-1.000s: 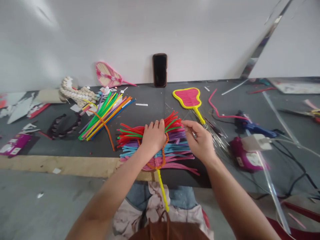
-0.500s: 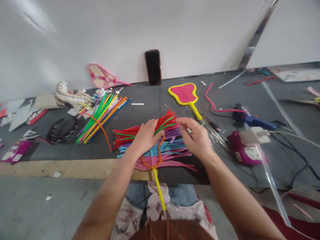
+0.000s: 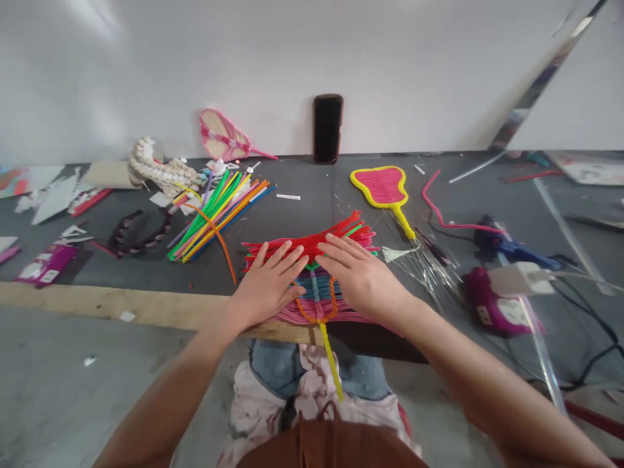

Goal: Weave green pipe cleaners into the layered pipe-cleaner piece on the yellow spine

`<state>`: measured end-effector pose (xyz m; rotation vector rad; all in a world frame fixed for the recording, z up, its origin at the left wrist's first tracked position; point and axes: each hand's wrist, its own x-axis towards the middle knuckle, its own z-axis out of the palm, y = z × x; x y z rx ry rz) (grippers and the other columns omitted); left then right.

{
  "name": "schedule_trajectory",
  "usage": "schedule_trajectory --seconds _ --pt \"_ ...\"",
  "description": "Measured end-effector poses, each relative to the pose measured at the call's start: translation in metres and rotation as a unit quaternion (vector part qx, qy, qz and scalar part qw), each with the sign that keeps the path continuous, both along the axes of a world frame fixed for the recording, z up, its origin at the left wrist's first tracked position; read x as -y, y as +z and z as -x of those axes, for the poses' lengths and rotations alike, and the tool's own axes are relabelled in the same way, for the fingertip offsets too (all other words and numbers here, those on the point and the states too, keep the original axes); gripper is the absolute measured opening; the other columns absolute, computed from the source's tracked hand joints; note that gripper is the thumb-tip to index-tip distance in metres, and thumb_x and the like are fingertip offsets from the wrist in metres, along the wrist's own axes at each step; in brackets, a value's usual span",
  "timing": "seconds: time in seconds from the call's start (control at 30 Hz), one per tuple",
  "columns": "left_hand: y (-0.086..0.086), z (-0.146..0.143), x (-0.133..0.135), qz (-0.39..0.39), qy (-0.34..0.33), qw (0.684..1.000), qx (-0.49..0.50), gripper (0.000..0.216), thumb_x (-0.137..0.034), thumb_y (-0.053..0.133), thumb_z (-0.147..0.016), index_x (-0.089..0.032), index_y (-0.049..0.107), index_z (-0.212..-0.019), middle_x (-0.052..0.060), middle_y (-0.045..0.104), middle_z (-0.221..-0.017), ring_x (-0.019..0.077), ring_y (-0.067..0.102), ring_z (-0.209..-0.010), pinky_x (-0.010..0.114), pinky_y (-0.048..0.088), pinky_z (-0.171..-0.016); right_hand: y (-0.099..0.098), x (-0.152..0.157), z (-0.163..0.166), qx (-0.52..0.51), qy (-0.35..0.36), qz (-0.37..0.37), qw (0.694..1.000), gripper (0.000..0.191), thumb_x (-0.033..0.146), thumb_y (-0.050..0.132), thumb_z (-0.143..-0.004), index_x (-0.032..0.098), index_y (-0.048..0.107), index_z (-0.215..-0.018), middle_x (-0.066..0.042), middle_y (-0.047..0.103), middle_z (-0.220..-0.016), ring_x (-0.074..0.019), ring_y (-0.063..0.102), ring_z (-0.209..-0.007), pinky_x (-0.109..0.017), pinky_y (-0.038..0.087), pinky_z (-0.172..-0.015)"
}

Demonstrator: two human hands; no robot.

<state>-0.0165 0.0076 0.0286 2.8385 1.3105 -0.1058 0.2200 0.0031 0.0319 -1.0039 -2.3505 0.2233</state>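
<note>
A row of pipe cleaners [image 3: 336, 229] lies across the table in front of me, running from red through purple and blue to pink. My left hand [image 3: 270, 279] rests flat on its left part, fingers spread. On the right part lies my right hand [image 3: 363, 276], also flat with fingers stretched out. Between the hands shows a bent orange pipe cleaner [image 3: 333, 300] forming a curved outline on the row. A yellow stem [image 3: 331, 361] sticks out from it past the table's front edge. The hands hide much of the row.
Loose coloured pipe cleaners [image 3: 214, 221] lie at the left. A pink fan with yellow rim [image 3: 383, 185] lies behind my right hand. A phone [image 3: 327, 129] leans on the wall. At the right are a blue glue gun [image 3: 524, 250] and a purple power strip [image 3: 504, 312].
Both hands have come down flat onto the row, the right one moving left and the left one turning outward. The red pipe cleaners now lie flatter. The view has shifted slightly left.
</note>
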Motion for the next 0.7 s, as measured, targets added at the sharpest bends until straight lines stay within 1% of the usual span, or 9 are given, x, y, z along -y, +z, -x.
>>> schedule_trajectory --seconds 0.1,0.2,0.27,0.4,0.5,0.6,0.7 --pt "-0.005 0.007 0.002 0.006 -0.017 1.000 0.013 0.060 -0.056 0.032 -0.098 -0.027 0.033 -0.150 0.005 0.035 -0.156 0.0257 0.014 -0.150 0.056 0.003 -0.121 -0.012 -0.013 0.008 0.064 0.033 0.021 0.997 0.040 0.007 0.053 -0.085 0.020 0.068 -0.120 -0.012 0.062 -0.133 -0.0277 0.049 -0.133 -0.051 0.040 -0.112" --pt "-0.010 0.012 0.003 0.017 -0.028 0.999 0.023 0.063 -0.061 0.033 -0.096 -0.029 0.032 -0.151 0.004 0.032 -0.158 0.0267 0.017 -0.150 0.057 0.001 -0.120 -0.024 -0.024 0.004 0.077 0.048 0.032 0.995 0.036 0.008 0.054 -0.086 0.022 0.071 -0.115 -0.010 0.066 -0.127 -0.0268 0.055 -0.127 -0.050 0.045 -0.108" --pt "-0.013 0.013 0.004 0.019 -0.031 0.999 0.034 0.064 -0.062 0.034 -0.095 -0.031 0.032 -0.150 0.003 0.033 -0.157 0.0268 0.019 -0.149 0.057 0.002 -0.120 -0.030 -0.028 -0.001 0.060 0.064 0.039 0.995 0.036 0.007 0.052 -0.086 0.020 0.071 -0.114 -0.011 0.068 -0.125 -0.0267 0.057 -0.125 -0.049 0.048 -0.105" --pt "-0.020 0.013 0.006 0.007 -0.028 0.998 0.048 0.064 -0.061 0.040 -0.094 -0.032 0.032 -0.150 0.003 0.037 -0.156 0.0273 0.020 -0.149 0.057 0.007 -0.120 -0.035 -0.030 -0.010 0.018 0.089 0.049 0.995 0.037 0.005 0.051 -0.084 0.018 0.072 -0.112 -0.012 0.068 -0.123 -0.0255 0.058 -0.124 -0.048 0.050 -0.104" --pt "-0.024 0.013 0.008 -0.002 -0.029 0.998 0.050 0.067 -0.062 0.041 -0.093 -0.031 0.030 -0.151 0.004 0.035 -0.156 0.0284 0.018 -0.149 0.060 0.006 -0.119 -0.037 -0.031 -0.015 -0.006 0.080 0.055 0.995 0.033 0.009 0.051 -0.089 0.020 0.072 -0.111 -0.010 0.069 -0.122 -0.0247 0.058 -0.124 -0.049 0.050 -0.103" --pt "-0.026 0.013 0.008 0.001 -0.027 0.998 0.054 0.066 -0.061 0.042 -0.093 -0.031 0.030 -0.151 0.004 0.034 -0.157 0.0290 0.017 -0.150 0.061 0.005 -0.120 -0.038 -0.033 -0.019 -0.029 0.068 0.065 0.995 0.026 0.016 0.054 -0.091 0.021 0.073 -0.108 -0.010 0.070 -0.121 -0.0252 0.057 -0.125 -0.050 0.050 -0.103" --pt "-0.026 0.013 0.008 0.007 -0.024 0.998 0.061 0.067 -0.061 0.043 -0.092 -0.032 0.030 -0.151 0.004 0.035 -0.156 0.0299 0.018 -0.149 0.062 0.005 -0.120 -0.039 -0.035 -0.023 -0.040 0.066 0.067 0.995 0.028 0.015 0.052 -0.092 0.022 0.073 -0.109 -0.010 0.070 -0.121 -0.0244 0.055 -0.127 -0.050 0.050 -0.104"
